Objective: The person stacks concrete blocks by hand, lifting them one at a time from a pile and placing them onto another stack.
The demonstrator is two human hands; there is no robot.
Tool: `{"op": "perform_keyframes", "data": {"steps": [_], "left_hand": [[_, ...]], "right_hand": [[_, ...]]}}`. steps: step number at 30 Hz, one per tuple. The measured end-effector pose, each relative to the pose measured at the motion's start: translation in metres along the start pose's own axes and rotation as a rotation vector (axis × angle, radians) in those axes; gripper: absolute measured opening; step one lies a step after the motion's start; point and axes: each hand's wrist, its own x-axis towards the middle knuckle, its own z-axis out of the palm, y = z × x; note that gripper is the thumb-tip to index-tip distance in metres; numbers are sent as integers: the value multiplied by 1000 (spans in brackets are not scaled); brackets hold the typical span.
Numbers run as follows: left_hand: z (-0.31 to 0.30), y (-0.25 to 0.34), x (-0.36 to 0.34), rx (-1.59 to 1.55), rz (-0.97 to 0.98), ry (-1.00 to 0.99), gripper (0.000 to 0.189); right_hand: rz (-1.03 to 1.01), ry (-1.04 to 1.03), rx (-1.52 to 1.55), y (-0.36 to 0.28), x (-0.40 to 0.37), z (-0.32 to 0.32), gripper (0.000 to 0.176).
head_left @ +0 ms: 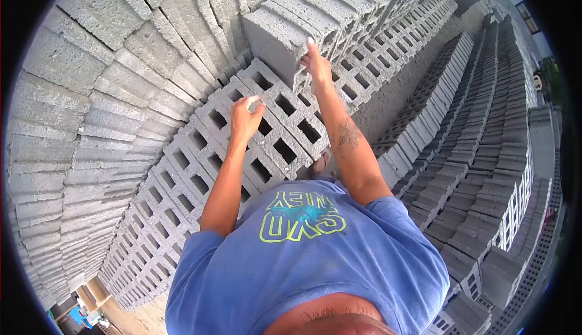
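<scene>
Grey concrete sits by your right hand [316,68], its fingers partly curled at the edge of the end block [274,45] atop the hollow blocks [297,117]; seat them fully. Your left hand [245,119] is narrow, contents unclear; keep knuckles off rough rims.

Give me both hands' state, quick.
Left hand: fingers curled, over the hollow blocks; can't tell if empty.
Right hand: half-curled at the raised block row; can't tell if gripping.
</scene>
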Motion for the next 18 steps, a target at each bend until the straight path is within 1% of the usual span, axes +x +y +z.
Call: {"op": "perform_keyframes", "data": {"steps": [1, 2, 3, 4, 5, 6, 7, 8, 9, 10, 11, 12, 13, 14, 15, 16, 17, 18], "left_hand": [[-3, 6, -14, -64, -16, -13, 27], [-6, 11, -27, -110, 24, -10, 26], [-8, 13, -38, -111, 38, -9, 26], [-11, 14, -49, -135, -2, -30, 25], [-12, 13, -59, -163, -46, -50, 24], [-17, 10, -65, -137, -91, -92, 26], [-21, 8, -73, -140, -84, -83, 26], [-28, 7, -76, -121, -86, -78, 26], [-33, 6, -74, -100, -93, -72, 26], [-39, 7, -75, -161, -114, -59, 26], [-44, 8, -74, -157, -130, -52, 26], [-50, 10, -68, -193, -139, -33, 27], [-54, 13, -62, -232, -148, -18, 27], [-59, 21, -54, -253, -172, -16, 28], [-60, 30, -45, -255, -186, -17, 28], [-58, 38, -33, -285, -162, 7, 29], [-53, 46, -20, -315, -135, 32, 30], [-45, 54, -5, -297, -66, 41, 30]], "right_hand": [[80, 30, -46, -9, 7, 16, 70], [67, 38, -37, -7, 20, 28, 70], [98, 97, 89, 0, 34, 37, 70], [130, 152, 212, 4, 38, 40, 71], [122, 150, 211, 2, 28, 35, 71], [99, 118, 237, 1, 11, 29, 60], [72, 82, 269, -1, -5, 26, 49], [6, -7, 367, 13, -9, 18, 46], [45, -16, 248, 21, -9, 3, 45], [77, -20, 368, 5, -36, -3, 42], [85, -68, 404, 12, -40, -19, 39], [59, -63, 474, 28, -38, -34, 37], [123, -31, 459, 25, -55, -50, 37], [75, -137, 576, 38, -60, -69, 41], [114, -180, 586, 46, -69, -93, 48], [130, -163, 553, 50, -83, -115, 54], [168, -220, 739, 58, -89, -143, 64], [271, -75, 777, 39, -112, -150, 75]]}}
